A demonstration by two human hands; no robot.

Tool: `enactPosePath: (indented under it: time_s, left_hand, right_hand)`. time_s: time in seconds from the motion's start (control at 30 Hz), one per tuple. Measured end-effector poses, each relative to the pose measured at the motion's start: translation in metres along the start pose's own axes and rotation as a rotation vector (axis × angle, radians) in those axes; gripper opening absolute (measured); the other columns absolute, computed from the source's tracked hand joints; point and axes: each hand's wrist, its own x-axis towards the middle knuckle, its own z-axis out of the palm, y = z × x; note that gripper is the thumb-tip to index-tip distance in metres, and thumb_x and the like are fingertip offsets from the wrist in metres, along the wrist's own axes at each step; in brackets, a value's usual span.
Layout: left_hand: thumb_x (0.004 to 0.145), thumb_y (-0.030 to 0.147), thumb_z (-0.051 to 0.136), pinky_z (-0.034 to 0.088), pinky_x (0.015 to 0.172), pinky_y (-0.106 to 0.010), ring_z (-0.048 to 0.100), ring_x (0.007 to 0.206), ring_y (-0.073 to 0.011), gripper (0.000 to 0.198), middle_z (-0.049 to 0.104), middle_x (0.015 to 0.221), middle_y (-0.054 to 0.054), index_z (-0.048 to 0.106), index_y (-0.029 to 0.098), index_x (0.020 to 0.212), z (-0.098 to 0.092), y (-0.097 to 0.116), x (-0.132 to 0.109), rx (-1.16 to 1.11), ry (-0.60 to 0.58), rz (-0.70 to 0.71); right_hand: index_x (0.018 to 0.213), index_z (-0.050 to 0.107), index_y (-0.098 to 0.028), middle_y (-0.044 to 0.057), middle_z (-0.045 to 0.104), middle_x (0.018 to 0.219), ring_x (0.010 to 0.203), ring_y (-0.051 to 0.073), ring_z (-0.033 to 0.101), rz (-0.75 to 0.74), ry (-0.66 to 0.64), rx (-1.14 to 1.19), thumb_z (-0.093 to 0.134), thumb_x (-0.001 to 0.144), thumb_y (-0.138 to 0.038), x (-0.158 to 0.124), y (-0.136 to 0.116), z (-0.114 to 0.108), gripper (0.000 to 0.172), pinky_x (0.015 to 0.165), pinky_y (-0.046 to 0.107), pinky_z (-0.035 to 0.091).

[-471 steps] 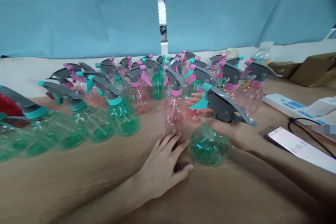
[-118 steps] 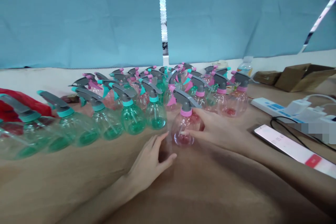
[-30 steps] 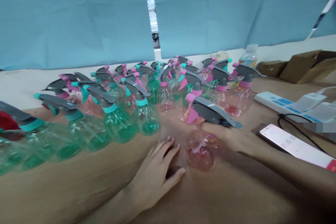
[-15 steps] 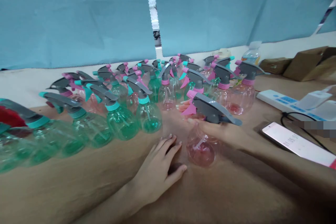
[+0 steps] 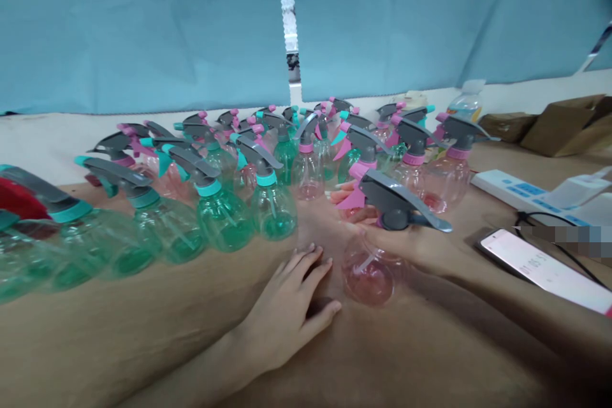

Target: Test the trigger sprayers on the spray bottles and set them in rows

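Note:
My left hand [image 5: 287, 306] lies flat on the brown table [image 5: 182, 344], palm down, fingers spread, holding nothing. Just right of its fingertips stands a pink spray bottle [image 5: 368, 277] with a grey and pink trigger head. Behind this bottle is my right hand [image 5: 358, 213], partly hidden by the spray head, its fingers stretched out to the left and not wrapped round the bottle. Green spray bottles [image 5: 227, 223] form a slanting row on the left. Beyond both hands stand several more pink and green bottles, among them a pink one [image 5: 308, 172] near my right fingertips.
On the right are a white power strip [image 5: 511, 188] with plugs, a black cable and a lit phone [image 5: 540, 268]. Cardboard boxes [image 5: 559, 124] and a clear bottle [image 5: 466, 102] stand at the back right. A blue cloth [image 5: 191, 32] hangs behind the table.
The camera view has shifted slightly, so the bottles and phone appear a little displaced. Both hands keep nearly the same pose beside the pink bottle.

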Motion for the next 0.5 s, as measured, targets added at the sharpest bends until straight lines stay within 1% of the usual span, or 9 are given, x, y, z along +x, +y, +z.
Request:
enactPosePath:
  time_s: [0.1, 0.17, 0.3, 0.43, 0.5]
  left_hand:
    - [0.092, 0.046, 0.049, 0.026, 0.108, -0.046, 0.029, 0.134, -0.0275, 0.053, 0.036, 0.145, -0.009, 0.041, 0.018, 0.136, 0.000, 0.000, 0.000, 0.010, -0.012, 0.001]
    - [0.092, 0.046, 0.048, 0.026, 0.108, -0.046, 0.028, 0.134, -0.0275, 0.053, 0.035, 0.145, -0.010, 0.041, 0.017, 0.136, 0.000, 0.000, 0.000, 0.020, -0.021, 0.000]
    - [0.093, 0.047, 0.046, 0.026, 0.107, -0.045, 0.028, 0.134, -0.0266, 0.053, 0.035, 0.145, -0.010, 0.041, 0.016, 0.136, 0.001, 0.000, 0.000, 0.046, -0.021, -0.003]
    - [0.093, 0.047, 0.046, 0.026, 0.108, -0.044, 0.028, 0.134, -0.0262, 0.053, 0.035, 0.145, -0.010, 0.041, 0.017, 0.136, 0.003, -0.001, -0.001, 0.058, 0.000, 0.013]
    - [0.093, 0.047, 0.047, 0.027, 0.108, -0.045, 0.028, 0.134, -0.0267, 0.053, 0.035, 0.145, -0.010, 0.042, 0.016, 0.135, 0.003, -0.001, -0.001, 0.067, 0.001, 0.018]
  right_hand:
    - [0.077, 0.059, -0.023, 0.001, 0.068, 0.079, 0.073, 0.017, 0.065, 0.058, -0.007, 0.000, 0.063, 0.075, -0.030, 0.000, 0.002, -0.001, 0.008, 0.069, 0.030, 0.053]
    - [0.076, 0.059, -0.023, 0.001, 0.067, 0.078, 0.073, 0.018, 0.064, 0.092, -0.009, -0.017, 0.063, 0.075, -0.032, 0.000, 0.001, -0.002, 0.009, 0.070, 0.032, 0.052]
    - [0.070, 0.056, -0.022, 0.001, 0.063, 0.072, 0.069, 0.019, 0.062, 0.108, 0.013, -0.046, 0.066, 0.070, -0.037, 0.001, -0.005, -0.002, 0.017, 0.067, 0.035, 0.050]
    - [0.069, 0.056, -0.022, 0.002, 0.062, 0.069, 0.062, 0.018, 0.059, 0.109, 0.022, -0.059, 0.064, 0.071, -0.039, 0.000, -0.007, -0.002, 0.019, 0.062, 0.034, 0.049]
    - [0.069, 0.055, -0.022, 0.002, 0.061, 0.068, 0.063, 0.018, 0.059, 0.114, 0.022, -0.054, 0.062, 0.072, -0.040, -0.001, -0.008, -0.001, 0.019, 0.062, 0.035, 0.049]
